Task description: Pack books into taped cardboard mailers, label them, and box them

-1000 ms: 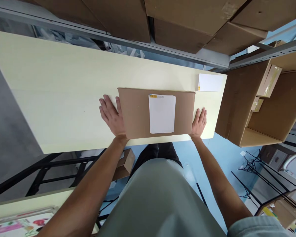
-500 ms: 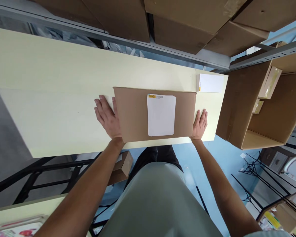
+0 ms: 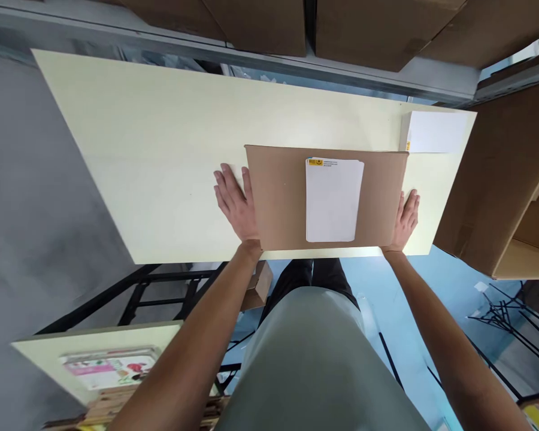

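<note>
A flat brown piece of cardboard (image 3: pixel 278 203), perhaps the top of a box, lies near the front edge of the pale table (image 3: pixel 170 155). On it rests a white sheet or small stack of sheets (image 3: pixel 334 203) with a yellow mark in its upper left corner. My left hand (image 3: pixel 238 203) lies flat with spread fingers on the table at the cardboard's left edge. At the right edge my right hand (image 3: pixel 404 221) also lies stretched out, partly hidden by the cardboard. Neither hand grips anything.
A white stack (image 3: pixel 436 131) stands at the table's far right corner. Beyond the right end is a large open carton (image 3: pixel 485 179). A metal shelf beam (image 3: pixel 269 60) with cardboard boxes runs along the back. Behind my left arm, a second table (image 3: pixel 40 353) carries printed packs (image 3: pixel 112 366).
The view has turned to the left, so the table, cardboard and hands appear farther right. Both hands keep their places beside the cardboard.
</note>
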Demonstrator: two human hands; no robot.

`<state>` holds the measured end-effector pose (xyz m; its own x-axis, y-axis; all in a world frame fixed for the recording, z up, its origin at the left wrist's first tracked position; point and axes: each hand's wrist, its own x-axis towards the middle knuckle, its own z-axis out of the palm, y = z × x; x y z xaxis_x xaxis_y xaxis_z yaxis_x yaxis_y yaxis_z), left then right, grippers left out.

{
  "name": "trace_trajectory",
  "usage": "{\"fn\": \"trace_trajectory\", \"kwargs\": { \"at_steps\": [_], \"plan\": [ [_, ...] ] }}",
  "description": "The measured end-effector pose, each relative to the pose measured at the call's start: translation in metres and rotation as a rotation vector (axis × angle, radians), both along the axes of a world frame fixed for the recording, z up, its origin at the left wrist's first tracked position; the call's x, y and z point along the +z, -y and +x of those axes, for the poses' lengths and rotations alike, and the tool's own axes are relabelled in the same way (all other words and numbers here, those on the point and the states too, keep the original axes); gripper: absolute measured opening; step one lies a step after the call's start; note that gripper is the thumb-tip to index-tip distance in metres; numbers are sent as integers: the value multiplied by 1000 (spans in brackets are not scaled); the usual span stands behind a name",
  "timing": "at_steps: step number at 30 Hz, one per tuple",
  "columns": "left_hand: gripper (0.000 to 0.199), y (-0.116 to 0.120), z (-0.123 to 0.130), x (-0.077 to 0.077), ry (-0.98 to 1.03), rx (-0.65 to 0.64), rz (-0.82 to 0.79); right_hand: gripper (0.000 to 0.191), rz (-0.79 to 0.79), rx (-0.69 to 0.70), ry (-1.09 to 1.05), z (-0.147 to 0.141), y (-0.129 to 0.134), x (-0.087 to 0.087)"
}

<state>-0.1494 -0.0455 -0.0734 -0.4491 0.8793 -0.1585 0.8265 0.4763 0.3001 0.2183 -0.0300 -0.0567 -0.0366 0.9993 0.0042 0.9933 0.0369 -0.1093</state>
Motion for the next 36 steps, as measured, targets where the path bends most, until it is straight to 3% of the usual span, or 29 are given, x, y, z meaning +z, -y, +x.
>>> {"fn": "trace_trajectory", "kwargs": {
  "at_steps": [16,22,31,36],
  "plan": [
    [62,-3,0,3,53,27,6,65,-1,-31,38,-3,-2,-2],
    [59,0,-2,-7,17,21,94,67,6,-39,76,-8,-4,2],
    [59,0,0,-12,187,53,118,66,-64,-93,72,-13,-7,9],
    [59,1,1,-11,82,18,133,65,-29,-76,89,-10,-6,5]
  ]
}}
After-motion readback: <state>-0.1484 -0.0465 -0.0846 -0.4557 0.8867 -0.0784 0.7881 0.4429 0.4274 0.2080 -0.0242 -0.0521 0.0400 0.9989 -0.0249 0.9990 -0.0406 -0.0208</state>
